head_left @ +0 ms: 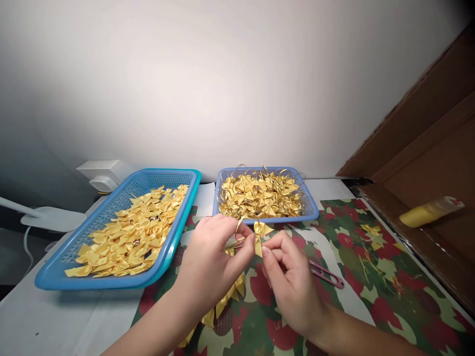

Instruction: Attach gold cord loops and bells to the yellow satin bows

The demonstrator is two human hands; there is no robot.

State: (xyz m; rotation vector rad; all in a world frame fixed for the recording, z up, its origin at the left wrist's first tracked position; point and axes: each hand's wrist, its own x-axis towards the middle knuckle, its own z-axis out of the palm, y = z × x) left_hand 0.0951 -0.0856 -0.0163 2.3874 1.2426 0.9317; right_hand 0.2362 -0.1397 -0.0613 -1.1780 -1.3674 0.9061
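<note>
Nearest the lens: two bare forearms (159,326), angled in from the near edge so the hands meet above the patterned sheet (256,321) on the table (74,316). Held between them, in front of the rear basket (300,218), is one gold bow (262,229).

Left hand (217,254): thumb and forefinger closed on the bow's left side, probably to steady it. Thin gold cord (234,244) runs by these fingers; cannot tell whether it is fixed to this bow. Right hand (293,277): thumb and forefinger pinched together on a hanging ribbon tail, which looks like a way of keeping the ribbon under control, opposite the steadying grip.

More bows (233,291) lie beneath the left hand, partly hidden, close enough to suggest a handy supply. Purple-handled tool (336,281) just beside the right hand, its far end hidden; apparently parked within easy reach.

Baskets: the blue basket (111,283) at left sits in a teal one (172,254), heaped with bows. The rear basket's heap bristles with cord loops, few evident at left; perhaps two kinds kept apart. Cord scraps (365,262) lie off to the right, out of the working spot.
</note>
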